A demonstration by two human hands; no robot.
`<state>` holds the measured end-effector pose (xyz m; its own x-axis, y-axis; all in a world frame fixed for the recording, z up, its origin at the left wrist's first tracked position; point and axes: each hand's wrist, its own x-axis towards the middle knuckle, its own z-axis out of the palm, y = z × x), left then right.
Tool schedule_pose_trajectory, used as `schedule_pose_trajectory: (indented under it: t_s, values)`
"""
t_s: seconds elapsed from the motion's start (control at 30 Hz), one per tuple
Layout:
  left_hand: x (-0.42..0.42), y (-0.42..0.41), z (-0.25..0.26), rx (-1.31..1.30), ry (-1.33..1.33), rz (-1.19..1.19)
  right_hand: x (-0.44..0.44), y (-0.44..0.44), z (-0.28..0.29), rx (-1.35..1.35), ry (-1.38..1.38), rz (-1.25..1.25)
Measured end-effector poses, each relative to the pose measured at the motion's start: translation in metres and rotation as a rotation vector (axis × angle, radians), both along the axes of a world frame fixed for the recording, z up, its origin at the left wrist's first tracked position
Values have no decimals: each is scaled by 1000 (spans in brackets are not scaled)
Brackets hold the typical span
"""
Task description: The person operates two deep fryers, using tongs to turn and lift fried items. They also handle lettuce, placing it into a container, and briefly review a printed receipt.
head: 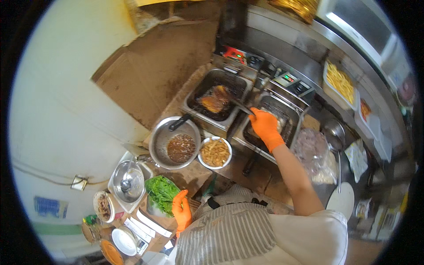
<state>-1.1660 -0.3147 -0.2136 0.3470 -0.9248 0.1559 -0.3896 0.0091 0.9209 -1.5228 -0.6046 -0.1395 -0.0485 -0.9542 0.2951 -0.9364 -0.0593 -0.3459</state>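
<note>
My right hand [266,127], in an orange glove, grips a long metal utensil [243,106], perhaps tongs. Its far end reaches into the left deep fryer [228,123], by browned pieces of food [212,103] in dark, bubbling oil. My right wrist is above the right deep fryer [261,150], where pale food partly shows behind the glove. Low beside my apron, my left hand [181,210] wears an orange glove too. Its fingers are loosely bent, with nothing visible in them, next to green leaf lettuce [161,192] in a clear bag or container.
A steel pot of brown sauce [157,142] and a white bowl of fried strips [228,159] stand before the fryers. Raw fries fill a tub [352,105] at right, above bagged food [309,145] and a ladle [338,172]. Steel bowl [116,180] and tubs sit left.
</note>
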Motion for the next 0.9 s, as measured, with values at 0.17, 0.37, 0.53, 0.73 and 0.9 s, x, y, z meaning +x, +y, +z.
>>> schedule_pose_trajectory:
  t_s: [0.17, 0.37, 0.53, 0.73, 0.9]
  values:
    - [-22, -35, 9, 172, 204, -242, -56, 62, 10, -69, -322, -73]
    - [-145, -141, 54, 868, 863, -774, -125, 155, 56, 281, -548, -291]
    - [-205, -141, 50, 951, 859, -739, -128, 183, 56, 295, 22, -216]
    - [-217, -150, 53, 911, 682, -745, -114, 152, 10, 147, 89, -308]
    - [-220, -147, 55, 900, 689, -739, -98, 147, -4, 211, 52, -342]
